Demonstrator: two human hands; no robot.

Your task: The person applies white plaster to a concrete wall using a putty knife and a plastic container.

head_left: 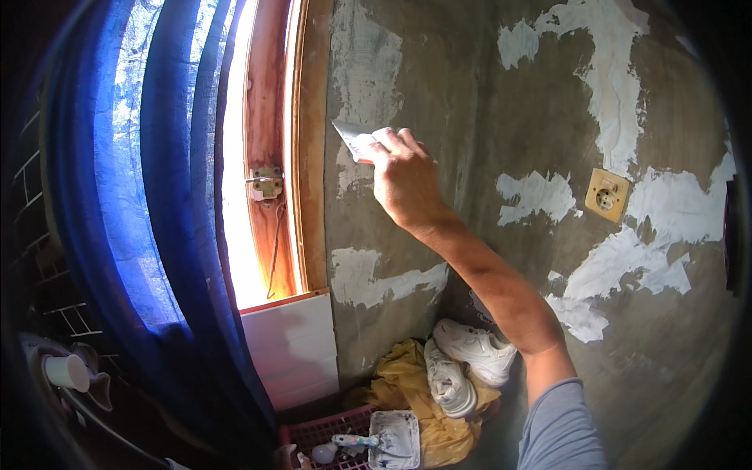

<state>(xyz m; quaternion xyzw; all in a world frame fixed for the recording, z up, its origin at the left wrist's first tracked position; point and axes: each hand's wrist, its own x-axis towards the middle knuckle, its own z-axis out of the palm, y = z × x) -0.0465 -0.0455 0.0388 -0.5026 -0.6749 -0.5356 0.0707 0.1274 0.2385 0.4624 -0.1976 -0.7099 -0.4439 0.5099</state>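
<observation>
My right hand (403, 176) is raised at the wall, fingers closed on a metal putty knife (348, 138) whose blade is at the grey plastered wall (458, 117) beside the wooden window frame (313, 196). White filler patches (368, 59) mark that wall. What look like fingertips of my left hand (303, 460) show at the lower edge; what they hold, if anything, I cannot make out. Near them lie a smeared tray (398, 446) with a tool across it (352, 440) and a small white bulb-like object (323, 453).
A blue curtain (168, 196) hangs at left over the bright window. A yellow cloth (403, 364) and white sneakers (462, 360) sit in the corner by a pink basket (313, 427). A socket (605, 194) is on the right wall. A white panel (286, 345) is below the window.
</observation>
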